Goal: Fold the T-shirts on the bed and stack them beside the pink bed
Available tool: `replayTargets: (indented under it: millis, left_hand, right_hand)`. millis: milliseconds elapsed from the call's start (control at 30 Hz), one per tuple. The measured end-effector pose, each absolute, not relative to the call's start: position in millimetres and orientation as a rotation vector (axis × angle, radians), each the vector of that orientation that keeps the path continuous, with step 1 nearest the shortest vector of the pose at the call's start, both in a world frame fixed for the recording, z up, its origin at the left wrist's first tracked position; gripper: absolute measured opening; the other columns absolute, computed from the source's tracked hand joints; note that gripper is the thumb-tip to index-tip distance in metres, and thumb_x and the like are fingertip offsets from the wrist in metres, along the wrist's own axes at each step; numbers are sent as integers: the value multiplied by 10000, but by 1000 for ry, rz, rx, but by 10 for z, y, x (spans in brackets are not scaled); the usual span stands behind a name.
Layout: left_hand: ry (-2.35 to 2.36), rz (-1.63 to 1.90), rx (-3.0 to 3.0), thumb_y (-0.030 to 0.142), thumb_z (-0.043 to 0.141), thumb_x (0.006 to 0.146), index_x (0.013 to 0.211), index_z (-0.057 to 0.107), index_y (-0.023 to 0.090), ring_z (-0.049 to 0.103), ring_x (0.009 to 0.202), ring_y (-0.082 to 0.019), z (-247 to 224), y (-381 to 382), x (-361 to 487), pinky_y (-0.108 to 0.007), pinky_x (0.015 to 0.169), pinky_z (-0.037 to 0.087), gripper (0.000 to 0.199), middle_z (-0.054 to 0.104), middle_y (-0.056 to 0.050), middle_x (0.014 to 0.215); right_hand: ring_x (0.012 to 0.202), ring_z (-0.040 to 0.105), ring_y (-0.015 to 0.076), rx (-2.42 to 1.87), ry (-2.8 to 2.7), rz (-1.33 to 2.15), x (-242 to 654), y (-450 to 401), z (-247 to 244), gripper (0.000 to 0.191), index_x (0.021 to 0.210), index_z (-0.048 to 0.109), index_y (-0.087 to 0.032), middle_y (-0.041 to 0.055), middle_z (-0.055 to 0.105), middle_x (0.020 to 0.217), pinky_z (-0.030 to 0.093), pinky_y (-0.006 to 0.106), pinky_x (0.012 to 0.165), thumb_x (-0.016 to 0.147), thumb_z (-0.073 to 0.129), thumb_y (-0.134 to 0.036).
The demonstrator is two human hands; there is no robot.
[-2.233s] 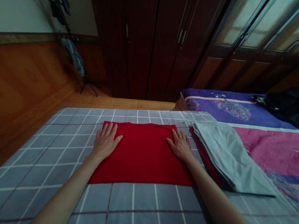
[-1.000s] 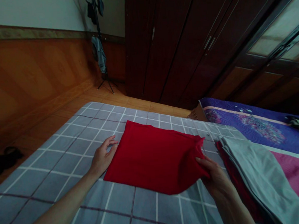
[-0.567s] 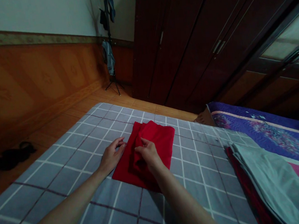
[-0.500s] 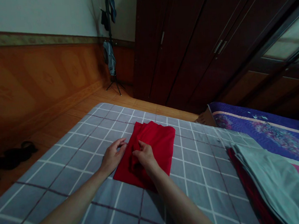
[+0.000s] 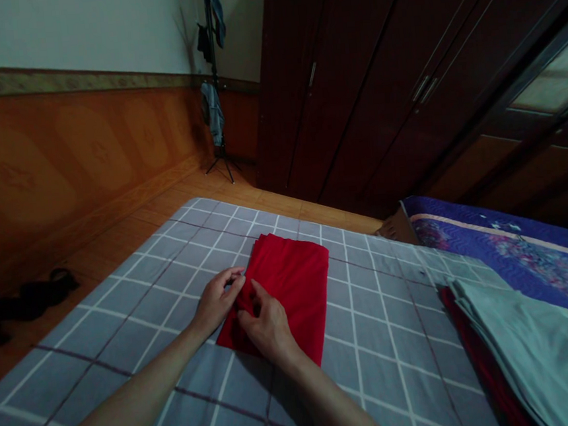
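Note:
A red folded cloth (image 5: 296, 271) lies on the grey checked bedspread (image 5: 169, 263), its long side slanting away from me. At the cloth's left edge, my left hand (image 5: 219, 299) has thumb and fingertips brought close together on the fabric. My right hand (image 5: 270, 325) rests over the lower left part of the cloth, fingers bent and gripping a bit of its top layer near that same edge. The fabric under the right palm is hidden.
On the right lies a stack of folded pale green cloth (image 5: 529, 344) with dark red cloth beneath. Beyond it is a purple patterned bedding surface (image 5: 474, 223). A dark wardrobe (image 5: 343, 88), a coat stand (image 5: 213, 66) and black items (image 5: 35, 296) on the floor surround the bed.
My right hand has moved left and slightly down, bringing the cloth's upper layer over toward the left edge. My left hand has shifted slightly and now meets that edge.

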State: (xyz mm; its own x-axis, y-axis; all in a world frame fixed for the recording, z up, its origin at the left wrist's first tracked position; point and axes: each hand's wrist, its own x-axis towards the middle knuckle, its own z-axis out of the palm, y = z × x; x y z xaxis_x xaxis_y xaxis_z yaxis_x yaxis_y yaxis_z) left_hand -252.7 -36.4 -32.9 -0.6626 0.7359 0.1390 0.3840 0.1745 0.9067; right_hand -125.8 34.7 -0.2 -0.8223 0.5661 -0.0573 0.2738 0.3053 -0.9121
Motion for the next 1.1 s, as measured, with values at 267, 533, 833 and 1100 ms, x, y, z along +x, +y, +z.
replayTargets:
  millis: [267,533,833,1100]
  left_hand:
    - [2148,1413,1168,352,581,775,1169,571,169,617,952,-224,-309,-359,-2513,-389,912,461,434,655,-81,1031]
    - [2056,1343,1193,246,520,740,1218,522,146,586,1044,-225,-241,-366,-2525,-388,947,437,489,623,-93,1143]
    - [2437,883,1454,350,631,712,1221,547,209,609,784,-238,-202,-440,-2490,-402,827,442,534,663,-28,794]
    - [1980,1145,1114,282,539,735,1273,452,170,640,713,-202,-77,-427,-2225,-296,615,477,557,674,-50,873]
  right_hand:
    - [914,567,261,-547,-2877,707,-667,242,235,477,1192,570,-183,97,615,1018,476,372,792,741,642,-321]
    - [1142,472,310,-618,-2860,191,101,455,-145,496,1182,594,-175,146,549,1235,442,430,933,701,578,-54]
    - [854,550,216,-472,-2905,174,131,515,-74,313,917,597,-174,73,616,940,475,306,734,709,489,33]
    - [728,521,196,-445,-2714,177,149,763,407,274,777,568,-181,50,581,751,432,282,600,722,414,39]
